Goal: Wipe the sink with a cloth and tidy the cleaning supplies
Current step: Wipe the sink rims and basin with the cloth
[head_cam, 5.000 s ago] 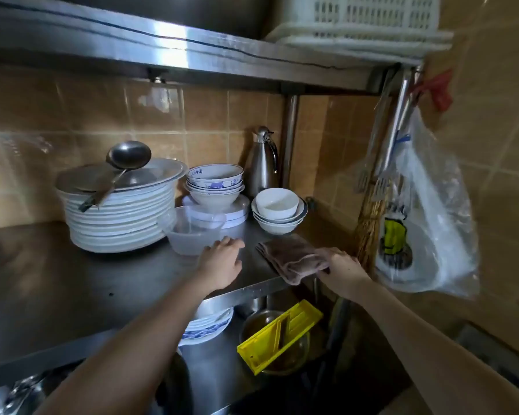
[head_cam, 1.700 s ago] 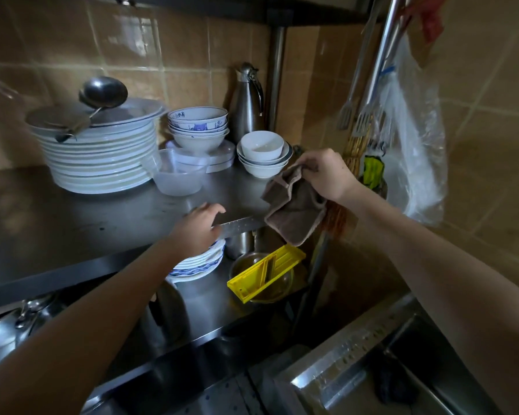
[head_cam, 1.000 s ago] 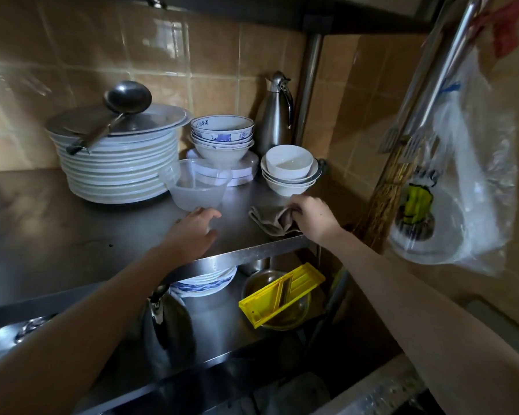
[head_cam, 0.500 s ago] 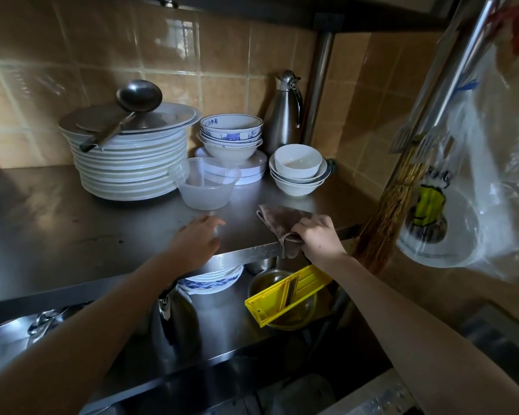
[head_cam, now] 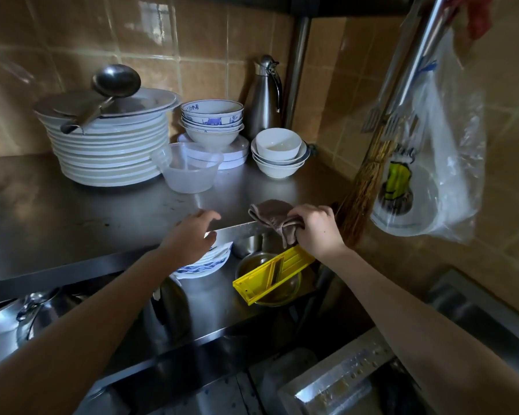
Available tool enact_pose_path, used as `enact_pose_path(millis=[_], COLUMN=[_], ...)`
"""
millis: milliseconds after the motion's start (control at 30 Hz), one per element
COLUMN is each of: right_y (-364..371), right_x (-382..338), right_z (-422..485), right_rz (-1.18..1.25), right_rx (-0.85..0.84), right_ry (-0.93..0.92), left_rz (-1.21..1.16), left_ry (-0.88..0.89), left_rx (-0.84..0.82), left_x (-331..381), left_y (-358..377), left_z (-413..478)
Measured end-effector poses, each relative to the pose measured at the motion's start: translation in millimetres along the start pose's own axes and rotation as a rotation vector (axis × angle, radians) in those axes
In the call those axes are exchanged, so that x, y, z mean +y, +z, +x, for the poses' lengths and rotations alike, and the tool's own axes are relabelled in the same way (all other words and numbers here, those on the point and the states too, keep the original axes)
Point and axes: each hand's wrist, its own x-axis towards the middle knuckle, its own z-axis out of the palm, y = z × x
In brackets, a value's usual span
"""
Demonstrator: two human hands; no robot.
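Observation:
A brown cloth (head_cam: 271, 216) lies folded over the front edge of the steel shelf (head_cam: 102, 217), one end hanging down past the edge. My right hand (head_cam: 316, 230) grips the cloth at that edge, fingers curled round its hanging part. My left hand (head_cam: 192, 235) rests on the shelf edge to the left of the cloth, fingers relaxed and holding nothing. The corner of the steel sink (head_cam: 342, 381) shows at the bottom right.
On the shelf stand a stack of white plates (head_cam: 108, 154) with a ladle on top, stacked bowls (head_cam: 212, 121), a clear plastic tub (head_cam: 189, 170) and a steel jug (head_cam: 265, 97). Below lie a yellow slicer (head_cam: 271, 278) and pots. A broom and plastic bag (head_cam: 426, 163) hang at right.
My right hand lifted the cloth off the shelf, set it back down, then drew it to the front edge where it now drapes over. My left hand stayed on the shelf edge.

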Motion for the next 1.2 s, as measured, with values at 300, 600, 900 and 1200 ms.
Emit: enact_pose_path(millis=[300,600,900,1200], right_y=[-12,0,39,70], right_x=[2,3,-2,51], right_z=[-91,-191,-244,-267], right_rz=[0.024,-0.007,0.292,0.216], right_rx=[-0.138,-0.344,-0.496,-0.518], right_ry=[0.252,0.499,0.591,0.824], left_rz=[0.088,0.019,0.024,0.003], left_ry=[0.079,0.035,-0.02,-0.046], left_rx=[-0.017,-0.18,-0.267,-0.386], left_x=[34,48,37,30], left_y=[30,78,115,160], left_z=[-49,-124,-181,-194])
